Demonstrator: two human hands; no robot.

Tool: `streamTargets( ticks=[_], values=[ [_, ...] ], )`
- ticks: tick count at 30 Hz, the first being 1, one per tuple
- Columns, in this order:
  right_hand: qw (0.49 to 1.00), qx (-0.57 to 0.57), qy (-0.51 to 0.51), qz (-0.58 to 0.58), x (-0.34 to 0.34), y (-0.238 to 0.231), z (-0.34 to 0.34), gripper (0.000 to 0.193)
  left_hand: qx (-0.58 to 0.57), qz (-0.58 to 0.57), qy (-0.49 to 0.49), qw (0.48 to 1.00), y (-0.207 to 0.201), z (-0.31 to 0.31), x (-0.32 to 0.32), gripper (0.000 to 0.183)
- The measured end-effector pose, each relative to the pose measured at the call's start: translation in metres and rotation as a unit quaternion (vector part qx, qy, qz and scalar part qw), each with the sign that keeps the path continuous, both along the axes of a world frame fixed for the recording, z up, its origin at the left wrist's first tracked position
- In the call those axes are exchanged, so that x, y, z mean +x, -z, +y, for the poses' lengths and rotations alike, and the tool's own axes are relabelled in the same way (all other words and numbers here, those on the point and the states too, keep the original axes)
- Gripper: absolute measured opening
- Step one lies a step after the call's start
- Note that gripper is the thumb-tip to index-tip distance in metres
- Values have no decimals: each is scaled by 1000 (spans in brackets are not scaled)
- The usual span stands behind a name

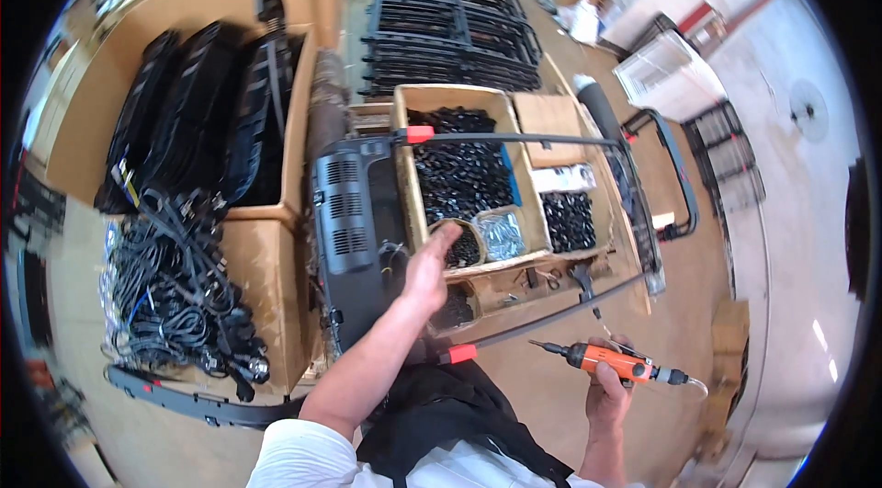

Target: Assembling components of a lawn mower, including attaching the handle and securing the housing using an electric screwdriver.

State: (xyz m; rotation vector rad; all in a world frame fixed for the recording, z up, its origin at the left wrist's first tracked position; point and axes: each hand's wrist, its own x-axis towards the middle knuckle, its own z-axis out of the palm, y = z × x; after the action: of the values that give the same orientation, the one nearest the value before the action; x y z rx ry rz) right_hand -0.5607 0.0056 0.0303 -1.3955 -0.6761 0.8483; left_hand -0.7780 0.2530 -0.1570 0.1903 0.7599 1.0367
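In my right hand (608,387) is an orange and black power screwdriver (614,363), its bit pointing left and a pale cord or hose at its rear end. My left hand (429,272) reaches to a small round tub of dark screws (464,244), fingers stretched out over its near rim; the fingertips are partly hidden. Beside that tub sits a tub of silvery screws (501,235). Both stand in a cardboard box (401,175) with many small black parts. A dark frame with red corner pieces (459,354) lies around the box, joined to a black panel with a vented grey cover (344,203).
At the left, a large carton (294,139) holds long black housings, with a heap of black cables (175,295) on another carton in front. Stacked black frames (450,28) lie at the back. More small black parts (570,220) fill the box's right side; scissors (553,279) lie nearer me.
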Motion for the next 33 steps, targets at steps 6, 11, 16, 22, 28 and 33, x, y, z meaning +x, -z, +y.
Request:
streamTargets(
  ticks=[6,11,16,22,28,33],
  values=[
    [991,-27,128,23,50,46,-65,63,87,151,33,984,-4,-8,20,46],
    [951,-109,203,208,81,168,-40,52,279,447,283,801,6,-74,16,38],
    [870,-141,192,431,106,339,14,30,301,622,477,544,-38,-128,56,59],
    [842,-244,81,474,101,378,70,26,225,702,503,451,-34,-127,85,66],
    [728,-453,-492,155,146,280,35,35,185,723,486,455,-27,-132,84,67],
    [694,-207,-678,-125,166,112,188,35,172,728,462,476,-33,-132,85,63]
  ],
)
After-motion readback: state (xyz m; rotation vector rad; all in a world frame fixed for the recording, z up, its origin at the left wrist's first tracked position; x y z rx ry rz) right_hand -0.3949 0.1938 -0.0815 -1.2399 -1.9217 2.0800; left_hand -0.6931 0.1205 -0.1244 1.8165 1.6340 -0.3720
